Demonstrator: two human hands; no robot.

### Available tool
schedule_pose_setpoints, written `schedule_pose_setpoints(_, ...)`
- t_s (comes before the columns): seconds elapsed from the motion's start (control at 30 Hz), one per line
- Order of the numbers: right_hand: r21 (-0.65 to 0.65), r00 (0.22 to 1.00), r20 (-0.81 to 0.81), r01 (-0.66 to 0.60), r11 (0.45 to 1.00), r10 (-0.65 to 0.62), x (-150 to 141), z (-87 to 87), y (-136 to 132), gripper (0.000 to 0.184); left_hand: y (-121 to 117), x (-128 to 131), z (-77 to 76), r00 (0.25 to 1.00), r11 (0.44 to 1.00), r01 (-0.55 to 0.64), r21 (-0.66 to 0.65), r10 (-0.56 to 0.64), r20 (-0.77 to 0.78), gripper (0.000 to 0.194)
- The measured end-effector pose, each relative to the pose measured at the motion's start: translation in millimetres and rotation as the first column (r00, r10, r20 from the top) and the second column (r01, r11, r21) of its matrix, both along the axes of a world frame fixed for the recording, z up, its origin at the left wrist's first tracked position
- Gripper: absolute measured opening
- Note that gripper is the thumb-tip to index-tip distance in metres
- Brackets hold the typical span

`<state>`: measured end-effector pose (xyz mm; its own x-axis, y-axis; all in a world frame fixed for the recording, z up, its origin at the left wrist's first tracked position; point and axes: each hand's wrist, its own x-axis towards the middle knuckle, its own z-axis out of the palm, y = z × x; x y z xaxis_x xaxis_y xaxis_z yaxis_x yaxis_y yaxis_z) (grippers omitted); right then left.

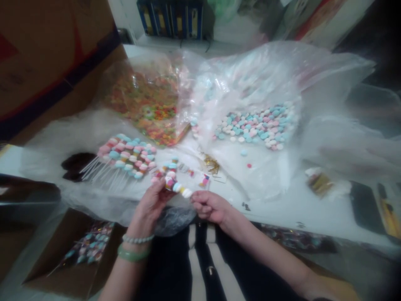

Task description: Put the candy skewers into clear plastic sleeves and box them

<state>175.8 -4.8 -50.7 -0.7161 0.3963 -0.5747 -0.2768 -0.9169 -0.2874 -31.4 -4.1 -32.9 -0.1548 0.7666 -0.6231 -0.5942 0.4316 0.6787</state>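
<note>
Left hand (148,207) and right hand (209,207) — both on round pastel candies (176,186).

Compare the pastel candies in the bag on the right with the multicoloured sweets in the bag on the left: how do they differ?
The pastel candies are pink, blue and white, while the multicoloured sweets are mainly orange, green and yellow. The candies are larger discs; the sweets are smaller pieces. The candies lie spread out; the sweets are packed densely. Both lie in clear plastic bags.

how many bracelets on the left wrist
2: a pale beaded bracelet nearer the left hand, and a green bangle just below it, toward the elbow.
</note>
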Motion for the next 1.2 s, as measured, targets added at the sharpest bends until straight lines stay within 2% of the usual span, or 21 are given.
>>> schedule_pose_setpoints(0.1, -0.05, 0.995, -0.037, -0.095, 0.994, 0.093, 0.4, -1.8, 1.8, 0.011, -1.1, -2.8, 0.7, 0.995, 0.996, 0.088, 0.026, -0.087, -0.057, 0.016)
schedule_pose_setpoints(0.17, -0.027, 0.992, 0.022, -0.123, 0.992, 0.124, -5.1, -1.8, -0.7, 0.01, -1.9, -0.8, -0.3, 0.989, 0.992, 0.119, 0.042, -0.115, -0.095, 0.025)
schedule_pose_setpoints(0.23, 0.113, 0.976, 0.204, -0.1, 0.989, 0.075, -13.0, 0.2, -5.7, 0.007, -2.2, 2.2, -1.2, 0.989, 0.991, 0.123, 0.061, -0.117, -0.096, 0.032)
schedule_pose_setpoints(0.27, 0.231, 0.949, 0.316, -0.091, 0.969, 0.014, -16.7, 1.7, -8.7, 0.006, -2.2, 3.3, -1.4, 0.99, 0.99, 0.121, 0.07, -0.116, -0.079, 0.034)
schedule_pose_setpoints(0.3, 0.369, 0.907, 0.416, -0.098, 0.924, -0.07, -19.6, 3.3, -11.6, 0.006, -2.0, 3.6, -1.5, 0.992, 0.991, 0.117, 0.072, -0.113, -0.058, 0.034)
schedule_pose_setpoints(0.33, 0.506, 0.858, 0.487, -0.124, 0.853, -0.164, -21.4, 4.7, -14.2, 0.008, -1.7, 3.1, -1.6, 0.993, 0.992, 0.113, 0.063, -0.111, -0.037, 0.033)
schedule_pose_setpoints(0.43, 0.768, 0.754, 0.537, -0.251, 0.589, -0.379, -20.9, 6.4, -19.3, 0.013, 0.1, -3.2, -1.4, 0.994, 0.994, 0.107, 0.027, -0.107, -0.011, 0.026)
schedule_pose_setpoints(0.53, 0.841, 0.73, 0.524, -0.361, 0.403, -0.438, -17.0, 2.9, -21.8, 0.015, 2.4, -10.9, -0.3, 0.997, 0.994, 0.067, 0.083, -0.07, 0.04, 0.025)
schedule_pose_setpoints(0.63, 0.851, 0.665, 0.514, -0.473, 0.227, -0.542, -15.2, -2.1, -24.3, 0.018, 4.0, -13.4, 2.1, 0.993, 0.994, 0.023, 0.107, -0.036, 0.117, 0.02)
schedule_pose_setpoints(0.7, 0.854, 0.616, 0.47, -0.498, 0.149, -0.633, -15.2, -3.6, -25.3, 0.019, 4.6, -12.1, 4.2, 0.991, 0.995, 0.011, 0.103, -0.024, 0.129, 0.015)
schedule_pose_setpoints(0.73, 0.866, 0.606, 0.44, -0.483, 0.134, -0.662, -15.2, -3.4, -25.1, 0.019, 4.8, -11.1, 5.3, 0.991, 0.995, 0.005, 0.104, -0.019, 0.132, 0.014)
schedule_pose_setpoints(0.77, 0.883, 0.61, 0.415, -0.448, 0.138, -0.674, -15.3, -2.4, -24.2, 0.016, 5.1, -10.0, 6.5, 0.991, 0.994, 0.004, 0.109, -0.019, 0.132, 0.013)
schedule_pose_setpoints(0.8, 0.901, 0.626, 0.404, -0.398, 0.172, -0.667, -15.3, -0.7, -22.6, 0.013, 5.5, -8.8, 7.9, 0.991, 0.993, 0.007, 0.12, -0.022, 0.13, 0.013)
schedule_pose_setpoints(0.83, 0.909, 0.655, 0.413, -0.335, 0.247, -0.633, -15.1, 1.4, -20.3, 0.011, 5.8, -7.7, 9.3, 0.992, 0.991, 0.012, 0.134, -0.029, 0.121, 0.015)
schedule_pose_setpoints(0.87, 0.895, 0.697, 0.434, -0.259, 0.364, -0.571, -14.8, 3.6, -17.3, 0.009, 6.2, -6.6, 10.7, 0.993, 0.988, 0.021, 0.155, -0.038, 0.107, 0.017)
schedule_pose_setpoints(0.9, 0.841, 0.75, 0.451, -0.175, 0.511, -0.485, -14.3, 5.6, -14.0, 0.008, 6.5, -5.4, 12.1, 0.995, 0.983, 0.03, 0.179, -0.047, 0.09, 0.02)
schedule_pose_setpoints(0.97, 0.595, 0.878, 0.395, -0.02, 0.803, -0.27, -12.9, 7.7, -7.1, 0.01, 6.8, -2.4, 14.6, 0.997, 0.974, 0.038, 0.224, -0.053, 0.062, 0.025)
schedule_pose_setpoints(1.0, 0.426, 0.938, 0.308, 0.013, 0.905, -0.158, -12.1, 7.3, -4.2, 0.012, 6.7, -0.5, 15.4, 0.997, 0.97, 0.038, 0.238, -0.053, 0.058, 0.027)
schedule_pose_setpoints(1.03, 0.264, 0.979, 0.193, 0.012, 0.965, -0.065, -11.4, 6.0, -2.0, 0.013, 6.3, 1.7, 16.0, 0.997, 0.969, 0.039, 0.246, -0.055, 0.056, 0.028)
schedule_pose_setpoints(1.1, 0.036, 0.998, -0.041, -0.054, 0.998, 0.056, -11.0, 1.3, -0.1, 0.014, 5.1, 6.3, 16.2, 0.996, 0.97, 0.046, 0.237, -0.062, 0.06, 0.029)
schedule_pose_setpoints(1.2, -0.064, 0.977, -0.194, -0.105, 0.992, 0.091, -13.3, -5.9, -3.6, 0.014, 2.8, 10.8, 14.4, 0.996, 0.977, 0.046, 0.207, -0.062, 0.071, 0.028)
